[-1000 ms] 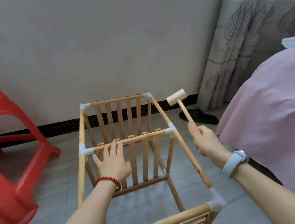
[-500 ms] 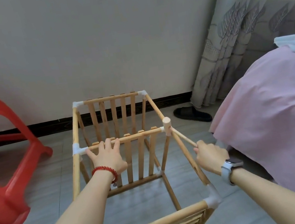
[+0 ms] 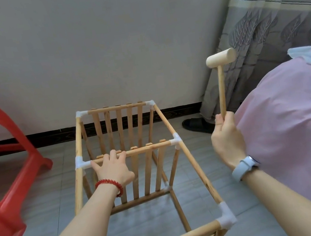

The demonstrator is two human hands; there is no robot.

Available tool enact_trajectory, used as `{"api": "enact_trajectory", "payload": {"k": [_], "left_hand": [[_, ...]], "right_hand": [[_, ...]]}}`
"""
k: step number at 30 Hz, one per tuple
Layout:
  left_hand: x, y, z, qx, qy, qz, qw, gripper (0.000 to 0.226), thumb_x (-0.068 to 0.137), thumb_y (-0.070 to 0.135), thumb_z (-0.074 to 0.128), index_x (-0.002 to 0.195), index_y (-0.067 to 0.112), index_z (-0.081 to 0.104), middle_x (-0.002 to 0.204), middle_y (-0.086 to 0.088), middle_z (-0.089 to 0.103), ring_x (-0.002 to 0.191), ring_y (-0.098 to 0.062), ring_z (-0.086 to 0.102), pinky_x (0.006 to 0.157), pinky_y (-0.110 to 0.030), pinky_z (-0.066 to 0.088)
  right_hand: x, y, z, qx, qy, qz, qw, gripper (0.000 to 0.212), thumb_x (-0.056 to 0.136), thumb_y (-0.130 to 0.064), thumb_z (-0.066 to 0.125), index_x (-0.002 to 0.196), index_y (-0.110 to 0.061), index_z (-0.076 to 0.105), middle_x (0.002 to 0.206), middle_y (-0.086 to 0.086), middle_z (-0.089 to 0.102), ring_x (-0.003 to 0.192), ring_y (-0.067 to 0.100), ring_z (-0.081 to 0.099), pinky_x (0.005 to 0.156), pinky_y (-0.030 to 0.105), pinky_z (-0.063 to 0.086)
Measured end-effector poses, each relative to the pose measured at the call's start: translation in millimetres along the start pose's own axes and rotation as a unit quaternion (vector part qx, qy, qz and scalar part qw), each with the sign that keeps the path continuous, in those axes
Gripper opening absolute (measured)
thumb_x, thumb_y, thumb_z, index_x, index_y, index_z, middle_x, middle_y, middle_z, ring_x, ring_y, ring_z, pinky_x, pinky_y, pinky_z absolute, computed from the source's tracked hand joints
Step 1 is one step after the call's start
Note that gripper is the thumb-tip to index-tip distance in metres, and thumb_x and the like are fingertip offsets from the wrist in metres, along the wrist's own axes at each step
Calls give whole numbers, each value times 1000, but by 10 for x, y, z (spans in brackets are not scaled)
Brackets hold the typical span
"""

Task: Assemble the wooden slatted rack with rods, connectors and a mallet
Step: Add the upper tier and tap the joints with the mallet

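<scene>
1. Head view, the rack: I see the pale wooden slatted rack frame [image 3: 135, 162] standing on the grey tiled floor [image 3: 47, 200], its round rods joined at the corners by white plastic connectors [image 3: 226, 217]. It sits between a red plastic stool [image 3: 1, 185] on the left and a pink bed cover [image 3: 300, 130] on the right.
2. Head view, left hand: my left hand [image 3: 114, 170] (red bead bracelet at the wrist) lies on the middle cross rod [image 3: 147, 149], fingers curled over its top near the left connector.
3. Head view, right hand: my right hand [image 3: 227, 142] is wrapped around the lower end of the handle of a small light wooden mallet [image 3: 221, 65], held upright to the right of the rack, its head raised well above the frame and touching nothing. A pale watch band sits on that wrist.
4. Head view, background: a black slipper [image 3: 195, 124] lies by the grey leaf-patterned curtain [image 3: 272, 32].
</scene>
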State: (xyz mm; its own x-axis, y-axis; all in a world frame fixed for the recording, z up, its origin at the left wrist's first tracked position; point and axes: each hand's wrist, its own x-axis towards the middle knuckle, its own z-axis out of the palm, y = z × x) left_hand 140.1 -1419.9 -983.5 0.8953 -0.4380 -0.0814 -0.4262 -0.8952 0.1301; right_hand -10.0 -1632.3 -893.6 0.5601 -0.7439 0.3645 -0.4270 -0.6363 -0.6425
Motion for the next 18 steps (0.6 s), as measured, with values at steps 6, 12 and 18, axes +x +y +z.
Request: {"api": "enact_trajectory", "payload": {"k": [6,12,18], "left_hand": [[-11,-103,55,-21,-19,28,999,70,86,41,54,147,30,21,150,1,24,140,-20,21,113,-59,16],[-281,-439,81,-53,68,-34,996,62,90,31,48,146,21,24,153,-4,20,144,-22,14,112,-62,9],[-744,-918,143,-186,-82,-116,972,74,97,46,34,152,13,-4,159,-4,13,145,-26,13,108,-65,-8]], "right_hand": [[-320,249,267,-239,-286,74,925,30,102,-33,26,106,-13,47,90,3,57,84,22,59,72,34,46],[-429,-284,403,-77,-238,-76,965,25,102,-34,25,110,-16,41,79,-2,55,59,16,52,55,34,45],[-490,-1308,628,-91,-272,-202,936,29,102,-33,31,101,-13,52,74,-2,56,66,18,58,59,33,48]]}}
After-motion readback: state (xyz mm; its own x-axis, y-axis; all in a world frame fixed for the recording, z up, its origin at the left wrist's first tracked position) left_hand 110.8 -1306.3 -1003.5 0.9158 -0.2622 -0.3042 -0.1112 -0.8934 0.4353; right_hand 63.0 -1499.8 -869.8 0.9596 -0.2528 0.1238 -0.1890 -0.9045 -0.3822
